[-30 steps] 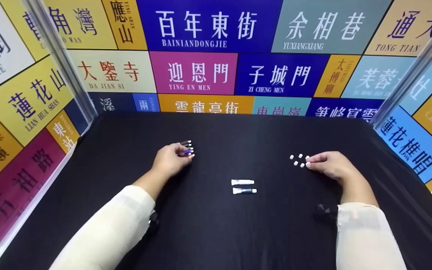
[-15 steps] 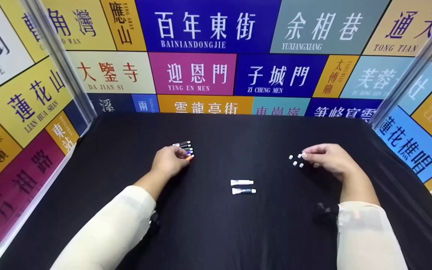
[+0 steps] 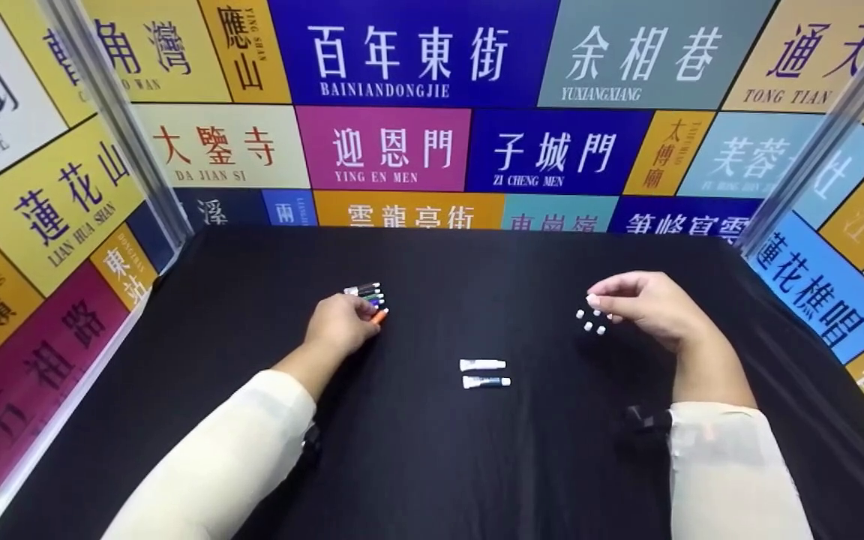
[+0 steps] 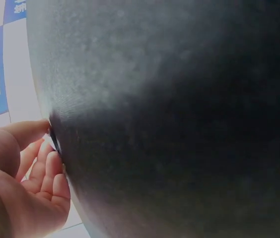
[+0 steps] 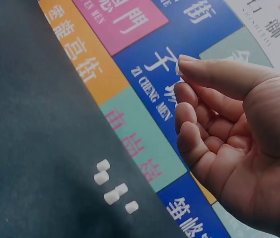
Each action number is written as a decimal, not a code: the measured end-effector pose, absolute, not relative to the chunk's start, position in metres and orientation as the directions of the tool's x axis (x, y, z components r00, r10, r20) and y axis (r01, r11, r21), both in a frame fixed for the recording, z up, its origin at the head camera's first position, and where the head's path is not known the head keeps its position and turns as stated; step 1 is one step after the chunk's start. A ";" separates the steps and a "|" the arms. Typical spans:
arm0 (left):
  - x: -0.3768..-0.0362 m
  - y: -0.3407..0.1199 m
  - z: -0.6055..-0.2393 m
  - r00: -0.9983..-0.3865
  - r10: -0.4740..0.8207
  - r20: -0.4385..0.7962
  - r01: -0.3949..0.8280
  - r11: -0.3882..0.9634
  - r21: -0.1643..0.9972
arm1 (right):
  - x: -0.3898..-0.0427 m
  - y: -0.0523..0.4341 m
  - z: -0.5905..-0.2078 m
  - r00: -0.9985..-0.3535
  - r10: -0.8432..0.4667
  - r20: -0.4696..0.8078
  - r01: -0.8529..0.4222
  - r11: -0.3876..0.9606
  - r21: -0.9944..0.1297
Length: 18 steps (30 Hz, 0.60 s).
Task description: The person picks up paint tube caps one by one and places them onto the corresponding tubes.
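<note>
My left hand (image 3: 338, 322) is at the left of the table, with thumb and forefinger on a small orange paint tube (image 3: 379, 316). Beyond its fingertips lie several more small tubes (image 3: 363, 289) with white ends, partly hidden by the hand. Only the hand and a dark edge at its fingertips show in the left wrist view. On the other side, my right hand (image 3: 657, 311) pinches a tiny white cap (image 5: 178, 67) between thumb and forefinger, raised above the cloth. Several matching loose white caps (image 5: 111, 197) lie below it.
Two tubes, one white (image 3: 482, 365) and one dark-labelled (image 3: 487, 382), lie side by side mid-table. A black cloth (image 3: 432, 465) covers the table. Walls of coloured street-name panels (image 3: 383, 148) stand behind and at both sides.
My right hand has picked a white cap from the group, lifted it and moved it left and away from me. My left hand has barely moved; more of the tubes show.
</note>
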State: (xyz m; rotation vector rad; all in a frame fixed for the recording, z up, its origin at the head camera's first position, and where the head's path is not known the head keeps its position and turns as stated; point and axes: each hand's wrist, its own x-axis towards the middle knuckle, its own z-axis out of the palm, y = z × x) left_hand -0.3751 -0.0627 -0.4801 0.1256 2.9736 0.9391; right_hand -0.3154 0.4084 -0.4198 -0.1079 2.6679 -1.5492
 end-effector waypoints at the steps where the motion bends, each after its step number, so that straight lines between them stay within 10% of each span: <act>1: -0.375 -0.062 -0.480 -0.996 0.088 0.007 0.077 0.825 0.560 | -0.315 0.407 -0.419 -0.996 -0.092 -0.005 -0.041 0.496 -0.868; 18: -0.375 -0.059 -0.479 -0.994 0.112 -0.014 0.088 0.851 0.517 | -0.305 0.389 -0.400 -0.988 -0.151 0.045 -0.117 0.512 -0.851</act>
